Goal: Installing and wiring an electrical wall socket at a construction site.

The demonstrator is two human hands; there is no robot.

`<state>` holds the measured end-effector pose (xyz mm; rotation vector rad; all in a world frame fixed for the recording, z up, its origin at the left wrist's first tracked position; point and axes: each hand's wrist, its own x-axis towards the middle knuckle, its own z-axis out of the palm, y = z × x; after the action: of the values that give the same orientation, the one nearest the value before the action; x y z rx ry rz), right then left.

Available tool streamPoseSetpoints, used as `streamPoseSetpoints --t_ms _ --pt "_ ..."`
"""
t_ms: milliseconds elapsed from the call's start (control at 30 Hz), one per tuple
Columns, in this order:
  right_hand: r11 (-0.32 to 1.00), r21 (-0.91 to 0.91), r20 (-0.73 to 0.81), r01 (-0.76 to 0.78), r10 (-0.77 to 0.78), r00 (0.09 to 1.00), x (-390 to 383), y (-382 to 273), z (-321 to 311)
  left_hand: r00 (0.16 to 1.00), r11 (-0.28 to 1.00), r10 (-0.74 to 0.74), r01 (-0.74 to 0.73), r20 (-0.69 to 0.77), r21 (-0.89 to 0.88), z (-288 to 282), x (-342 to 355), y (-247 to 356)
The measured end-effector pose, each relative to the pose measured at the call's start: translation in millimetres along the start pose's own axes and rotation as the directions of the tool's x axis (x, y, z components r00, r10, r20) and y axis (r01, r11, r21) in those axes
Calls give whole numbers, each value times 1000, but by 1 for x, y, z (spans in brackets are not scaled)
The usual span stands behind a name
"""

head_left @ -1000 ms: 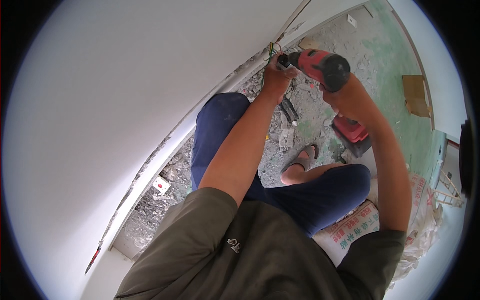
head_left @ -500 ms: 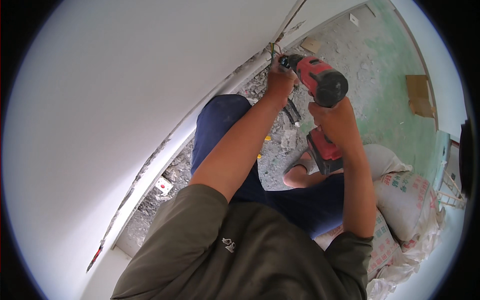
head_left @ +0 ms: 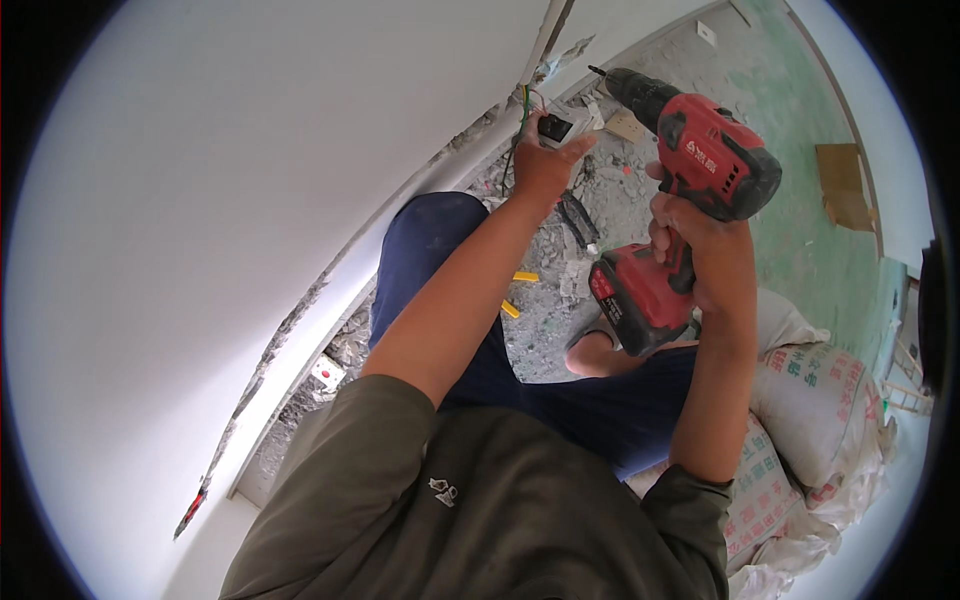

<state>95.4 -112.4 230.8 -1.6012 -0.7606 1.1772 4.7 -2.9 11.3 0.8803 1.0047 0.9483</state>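
My left hand (head_left: 543, 170) is at the foot of the white wall (head_left: 250, 180), holding a small black-and-white electrical fitting (head_left: 555, 127) with the index finger stretched along it. Thin green, yellow and red wires (head_left: 525, 100) come from the wall beside the fitting. My right hand (head_left: 690, 230) grips the handle of a red and black cordless drill (head_left: 720, 160), its battery below the hand. The drill's bit (head_left: 598, 72) points left toward the wall, above and apart from the fitting.
Rubble and dark-handled pliers (head_left: 576, 218) lie on the floor, with yellow pieces (head_left: 524, 276) near my legs. A beige plate (head_left: 624, 126) lies past my left hand. Cardboard (head_left: 840, 185) is at the right; filled sacks (head_left: 800, 405) are beside me.
The drill has pulled away from the fitting, its bit now clear and higher. My right hand shifted leftward, then slightly right again. My left hand has moved a little left.
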Motion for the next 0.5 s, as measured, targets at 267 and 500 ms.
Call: streamPoseSetpoints --t_ms 267,500 --pt "998 -52 -8 -19 18 1000 2 19 -11 959 766 -279 247 39 -593 14 -13 23" --pt "997 -69 -8 21 -22 1000 3 15 -9 897 643 -418 402 141 -651 8 -2 19"
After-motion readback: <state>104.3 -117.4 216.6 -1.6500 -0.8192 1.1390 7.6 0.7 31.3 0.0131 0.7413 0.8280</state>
